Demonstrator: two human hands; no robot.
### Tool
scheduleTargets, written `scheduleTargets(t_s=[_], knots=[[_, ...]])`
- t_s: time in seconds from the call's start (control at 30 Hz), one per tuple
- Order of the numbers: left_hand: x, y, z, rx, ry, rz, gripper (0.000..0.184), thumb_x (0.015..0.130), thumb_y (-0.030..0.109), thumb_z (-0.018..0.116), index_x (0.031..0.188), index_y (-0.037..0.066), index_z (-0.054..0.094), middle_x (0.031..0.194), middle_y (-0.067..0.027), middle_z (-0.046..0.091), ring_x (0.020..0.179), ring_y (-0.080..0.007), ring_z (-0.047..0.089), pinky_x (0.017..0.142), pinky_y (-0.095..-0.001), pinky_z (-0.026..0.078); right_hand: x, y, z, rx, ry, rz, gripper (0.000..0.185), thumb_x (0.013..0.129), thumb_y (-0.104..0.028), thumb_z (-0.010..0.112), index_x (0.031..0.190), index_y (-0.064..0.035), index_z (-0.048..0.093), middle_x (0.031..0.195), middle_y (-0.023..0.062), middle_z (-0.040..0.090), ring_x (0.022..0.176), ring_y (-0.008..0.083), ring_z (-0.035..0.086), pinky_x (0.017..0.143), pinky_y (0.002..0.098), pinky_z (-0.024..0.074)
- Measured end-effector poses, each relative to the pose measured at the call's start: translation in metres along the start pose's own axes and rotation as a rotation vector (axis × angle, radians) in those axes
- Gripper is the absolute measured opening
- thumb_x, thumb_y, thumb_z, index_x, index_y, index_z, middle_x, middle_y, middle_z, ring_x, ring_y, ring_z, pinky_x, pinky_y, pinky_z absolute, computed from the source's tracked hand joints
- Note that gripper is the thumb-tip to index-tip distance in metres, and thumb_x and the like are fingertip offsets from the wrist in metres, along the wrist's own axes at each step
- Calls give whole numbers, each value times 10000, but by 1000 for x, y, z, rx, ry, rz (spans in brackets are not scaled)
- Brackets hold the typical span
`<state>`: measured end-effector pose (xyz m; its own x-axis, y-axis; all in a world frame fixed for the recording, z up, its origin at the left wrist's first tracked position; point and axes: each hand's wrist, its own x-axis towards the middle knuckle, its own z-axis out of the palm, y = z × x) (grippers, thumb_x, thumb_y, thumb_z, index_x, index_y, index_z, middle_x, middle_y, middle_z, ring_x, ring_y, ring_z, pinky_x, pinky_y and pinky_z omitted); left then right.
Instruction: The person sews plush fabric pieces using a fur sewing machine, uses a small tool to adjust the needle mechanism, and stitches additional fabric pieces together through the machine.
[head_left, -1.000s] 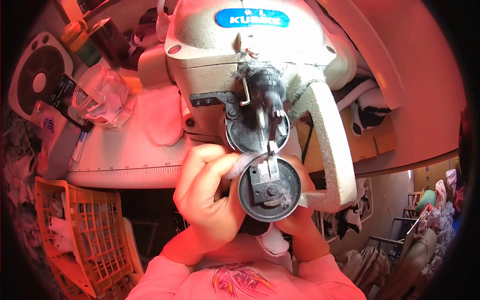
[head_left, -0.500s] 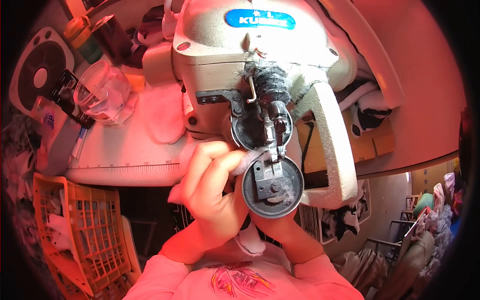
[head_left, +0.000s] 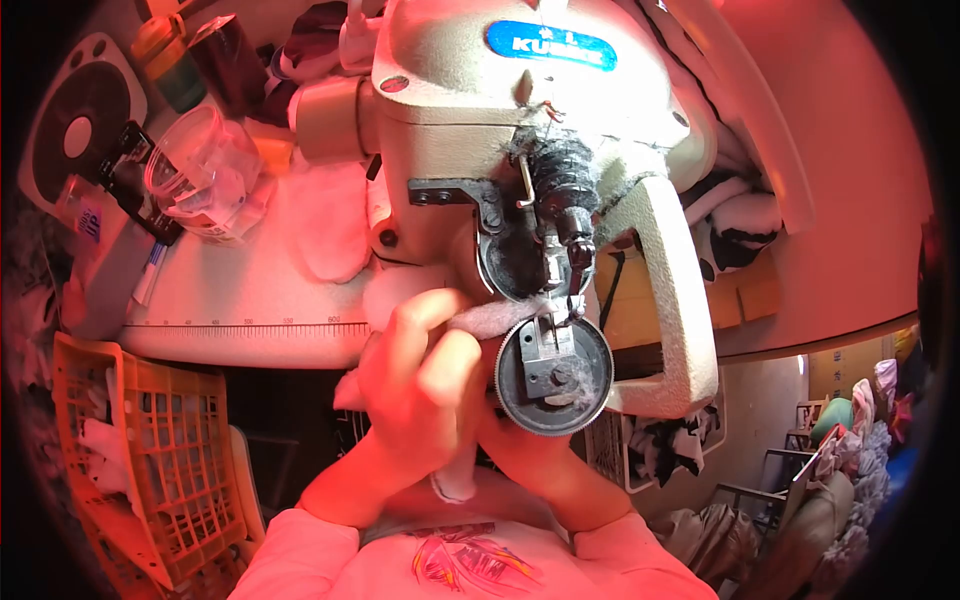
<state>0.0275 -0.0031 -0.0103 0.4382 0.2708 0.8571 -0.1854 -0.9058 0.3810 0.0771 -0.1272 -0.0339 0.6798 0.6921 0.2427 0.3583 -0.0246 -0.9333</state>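
Note:
A pale plush fabric piece (head_left: 492, 318) runs from my left hand into the sewing machine (head_left: 440, 145), at the gap between its two discs. My left hand (head_left: 425, 370) is closed, its curled fingers on the fabric just left of the lower toothed disc (head_left: 555, 378); the fingers are slightly blurred. Another end of pale fabric (head_left: 456, 482) hangs below, between my forearms. My right hand (head_left: 505, 437) is under the lower disc, behind my left hand, and its fingers are hidden. The needle mechanism (head_left: 563, 265) above the discs is covered in lint.
On the table at left are a clear plastic jar (head_left: 205, 175), a phone (head_left: 133, 180), a small fan (head_left: 85, 135) and a marker (head_left: 150, 272). An orange crate (head_left: 170, 440) stands below. The machine's curved frame (head_left: 680, 300) and black-and-white plush pieces (head_left: 745, 225) are at right.
My left hand's fingers have drawn back from the disc, showing more of the plush fabric between hand and machine. The view has shifted slightly, so the machine sits further right.

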Motion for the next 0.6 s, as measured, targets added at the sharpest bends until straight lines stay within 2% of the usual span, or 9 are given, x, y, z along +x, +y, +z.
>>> scheduleTargets(t_s=[0.1, 0.13, 0.17, 0.23, 0.27, 0.37, 0.5, 0.57, 0.6], knots=[[3, 8, -14, 47, -191, -93, 218, 664, 8, 651, 864, 2, 565, 1008, -214, 552, 753, -297, 571, 539, -341, 456, -4, 9, 9, 131, -24, 19, 413, 723, -77, 762, 1067, -50, 536, 877, 43, 602, 765, 153, 590, 668, 290, 476], [5, 6, -16, 95, -235, -57, 155, 647, 32, 624, 788, -11, 576, 993, -218, 536, 774, -320, 548, 564, -374, 460, -4, 4, 8, 84, -40, -25, 405, 742, -72, 741, 1089, -45, 533, 898, 49, 608, 776, 159, 597, 663, 290, 471], [7, 6, -17, 92, -227, -62, 155, 647, 32, 624, 788, -11, 576, 993, -218, 536, 774, -320, 548, 564, -374, 460, -2, 3, 8, 75, -45, -25, 405, 742, -72, 741, 1089, -45, 533, 898, 49, 608, 776, 159, 597, 663, 290, 471], [10, 7, -19, 79, -295, -113, 229, 645, 73, 601, 850, -26, 575, 988, -216, 522, 768, -341, 522, 592, -400, 460, 2, 2, 11, -510, 27, -357, 392, 759, -66, 718, 1104, -41, 535, 910, 44, 615, 781, 170, 605, 652, 295, 466], [12, 6, -19, 75, -287, -121, 229, 645, 73, 601, 850, -26, 575, 988, -216, 522, 768, -341, 522, 592, -400, 460, 4, -1, 11, -605, 73, -418, 307, 770, -60, 699, 1054, -49, 582, 876, 53, 624, 772, 173, 607, 664, 300, 467], [16, 8, -16, -9, -265, -161, 275, 701, 131, 597, 919, -31, 556, 1008, -218, 508, 777, -352, 513, 611, -397, 456, 6, -7, 10, -511, 33, -356, 308, 784, -69, 686, 1069, -49, 572, 912, 55, 613, 809, 173, 596, 692, 302, 462], [19, 6, -15, -146, -214, -239, 240, 743, 172, 603, 882, -20, 563, 978, -210, 504, 789, -350, 505, 612, -403, 452, 8, -15, 10, -311, -18, -213, 309, 814, -87, 660, 1100, -49, 550, 984, 59, 589, 883, 173, 575, 747, 305, 451], [26, 3, -26, 10, -418, -189, 233, 762, 203, 612, 841, -10, 559, 935, -199, 491, 797, -347, 493, 604, -409, 447, 8, -18, 10, -213, -42, -135, 310, 828, -95, 648, 1115, -49, 540, 1021, 61, 578, 919, 173, 564, 775, 307, 445], [26, 3, -25, -41, -384, -233, 263, 797, 206, 527, 875, -43, 563, 842, -211, 454, 743, -383, 460, 622, -450, 397, 8, -19, 11, -159, -49, -97, 311, 836, -100, 641, 1123, -48, 534, 1039, 62, 572, 938, 173, 558, 789, 307, 443]])
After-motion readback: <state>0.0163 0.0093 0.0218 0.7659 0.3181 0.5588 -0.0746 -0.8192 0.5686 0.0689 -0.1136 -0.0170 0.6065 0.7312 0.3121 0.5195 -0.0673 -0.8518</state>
